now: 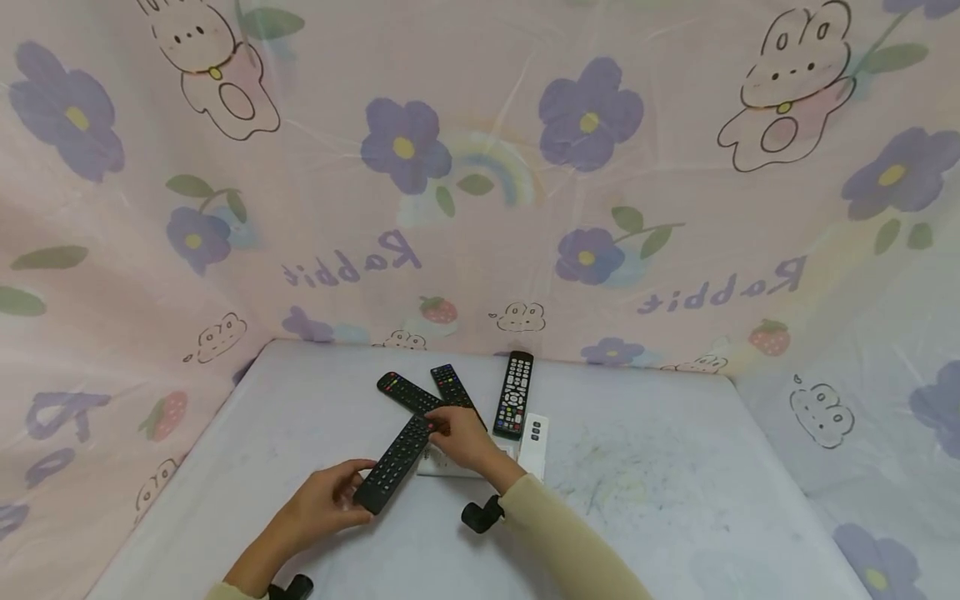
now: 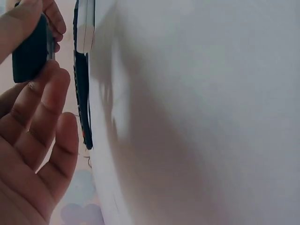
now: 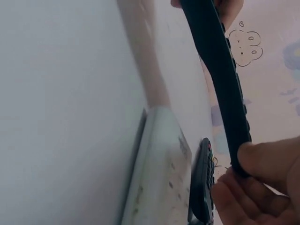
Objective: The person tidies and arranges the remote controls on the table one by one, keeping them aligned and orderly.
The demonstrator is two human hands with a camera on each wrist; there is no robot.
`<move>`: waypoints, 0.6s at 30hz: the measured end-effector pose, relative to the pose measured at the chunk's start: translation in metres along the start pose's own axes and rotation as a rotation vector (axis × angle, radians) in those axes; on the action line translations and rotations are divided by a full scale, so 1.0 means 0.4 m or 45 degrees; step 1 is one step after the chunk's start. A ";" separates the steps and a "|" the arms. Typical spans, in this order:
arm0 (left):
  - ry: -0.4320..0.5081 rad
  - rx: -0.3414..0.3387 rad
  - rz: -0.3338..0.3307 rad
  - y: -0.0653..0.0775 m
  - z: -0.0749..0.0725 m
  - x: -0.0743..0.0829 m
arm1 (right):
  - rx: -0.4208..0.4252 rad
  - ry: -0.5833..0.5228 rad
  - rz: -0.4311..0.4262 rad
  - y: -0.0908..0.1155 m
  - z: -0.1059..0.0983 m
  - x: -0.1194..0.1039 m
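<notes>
A black remote control (image 1: 394,463) is held up over the table between both hands, slanting from lower left to upper right in the head view. My left hand (image 1: 318,507) grips its near end between thumb and fingers. The far end is pinched by my right hand (image 1: 461,437); the right wrist view shows the thumb and fingers on that end of the remote (image 3: 220,79). In the left wrist view, the remote's dark end (image 2: 30,58) lies between the left thumb and fingertips. Below the right hand is a white remote (image 1: 442,463), partly covered by that hand.
Two black remotes, one at the left (image 1: 405,392) and one beside it (image 1: 452,385), lie behind the hands. Farther right are a black remote with pale buttons (image 1: 514,392) and a slim white remote (image 1: 534,442). A patterned curtain (image 1: 480,208) surrounds the white table (image 1: 645,533).
</notes>
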State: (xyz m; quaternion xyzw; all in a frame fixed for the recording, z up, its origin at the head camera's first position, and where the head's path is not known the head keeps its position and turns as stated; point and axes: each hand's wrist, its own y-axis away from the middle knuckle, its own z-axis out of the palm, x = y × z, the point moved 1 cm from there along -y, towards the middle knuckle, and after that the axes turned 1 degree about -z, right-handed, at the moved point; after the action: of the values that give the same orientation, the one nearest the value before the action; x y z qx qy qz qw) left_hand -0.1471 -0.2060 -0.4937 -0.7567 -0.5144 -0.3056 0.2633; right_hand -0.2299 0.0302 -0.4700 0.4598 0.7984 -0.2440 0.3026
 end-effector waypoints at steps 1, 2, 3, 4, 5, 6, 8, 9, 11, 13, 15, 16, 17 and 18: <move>-0.021 0.011 0.009 0.003 -0.001 -0.001 | -0.004 0.013 -0.009 -0.002 0.002 -0.001; -0.044 0.020 0.021 0.006 -0.002 -0.003 | -0.011 0.025 -0.020 -0.005 0.004 -0.001; -0.067 0.028 0.029 0.009 -0.003 -0.005 | -0.017 0.031 -0.029 -0.007 0.006 -0.003; -0.088 0.036 0.037 0.012 -0.005 -0.008 | -0.025 0.039 -0.042 -0.011 0.009 -0.004; -0.107 0.045 0.045 0.016 -0.007 -0.010 | -0.029 0.056 -0.055 -0.015 0.012 -0.006; -0.120 0.052 0.054 0.019 -0.010 -0.012 | -0.038 0.072 -0.067 -0.020 0.016 -0.006; -0.141 0.067 0.066 0.024 -0.017 -0.015 | -0.056 0.097 -0.083 -0.030 0.022 -0.009; -0.147 0.075 0.070 0.026 -0.020 -0.016 | -0.065 0.106 -0.090 -0.035 0.026 -0.010; -0.154 0.083 0.069 0.028 -0.027 -0.017 | -0.090 0.122 -0.098 -0.046 0.033 -0.011; -0.167 0.078 0.052 0.030 -0.032 -0.015 | -0.120 0.135 -0.106 -0.055 0.039 -0.013; -0.206 0.069 0.012 0.030 -0.034 -0.013 | -0.150 0.166 -0.122 -0.064 0.049 -0.013; -0.231 0.065 -0.014 0.031 -0.036 -0.011 | -0.164 0.180 -0.127 -0.069 0.054 -0.014; -0.261 0.061 -0.046 0.031 -0.037 -0.008 | -0.177 0.193 -0.131 -0.074 0.060 -0.016; -0.288 0.059 -0.076 0.032 -0.038 -0.006 | -0.187 0.202 -0.133 -0.079 0.066 -0.018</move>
State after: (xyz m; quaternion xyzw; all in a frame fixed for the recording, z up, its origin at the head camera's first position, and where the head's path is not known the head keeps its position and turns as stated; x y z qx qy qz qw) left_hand -0.1388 -0.2224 -0.4862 -0.7643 -0.5701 -0.2141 0.2119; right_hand -0.2480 -0.0060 -0.4797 0.4120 0.8585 -0.1631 0.2581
